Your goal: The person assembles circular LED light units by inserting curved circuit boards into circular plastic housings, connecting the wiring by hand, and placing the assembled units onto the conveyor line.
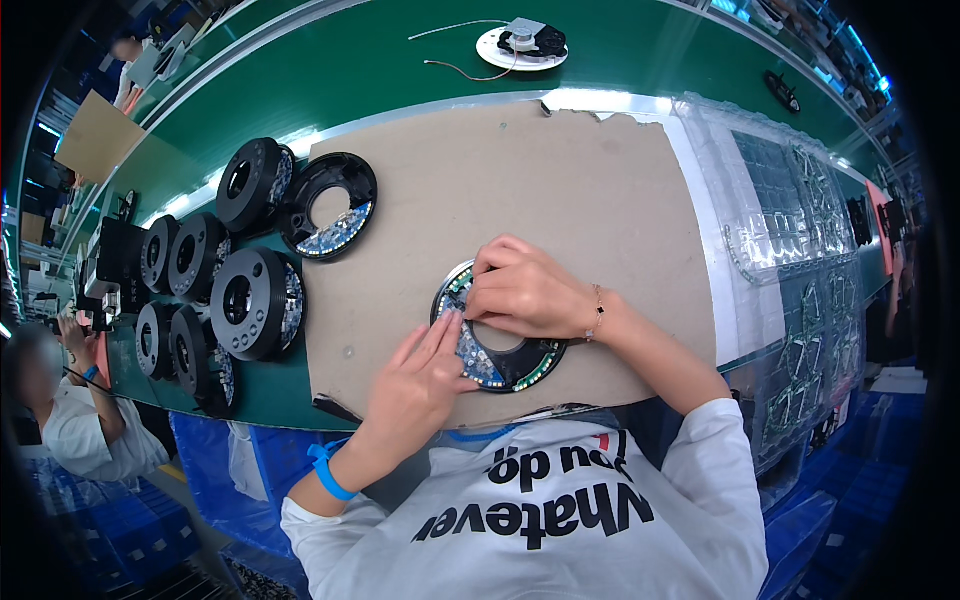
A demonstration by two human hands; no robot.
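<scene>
A black ring [500,350] lined with small blue and white chips was seen lying flat on a brown cardboard sheet [560,190], near the sheet's lower edge and close to the person's chest. Both hands were laid on the ring. The right hand [525,292] was curled over the ring's upper left part, fingertips pressed down on the rim and covering much of the open centre; nothing was clamped inside it, and whether a small part was pinched between the fingertips could not be told. The left hand [415,385] was stretched out with fingers together and nearly straight, their tips resting on the ring's lower left arc, just below the right hand's fingertips. A blue band [328,472] was worn on the left wrist and a thin bracelet [597,312] on the right. The ring's right and bottom arcs were left uncovered. At the sheet's upper left corner a second open ring [332,205] of the same kind was laid flat. Left of the sheet, on the green bench [400,60], several closed black round housings [240,290] were stood on edge in a cluster. Farther up the bench a white disc [522,47] with a black part and loose wires was set. To the right, clear plastic trays [790,210] were spread out. Another person [75,410] in white was seen at the far left edge.
</scene>
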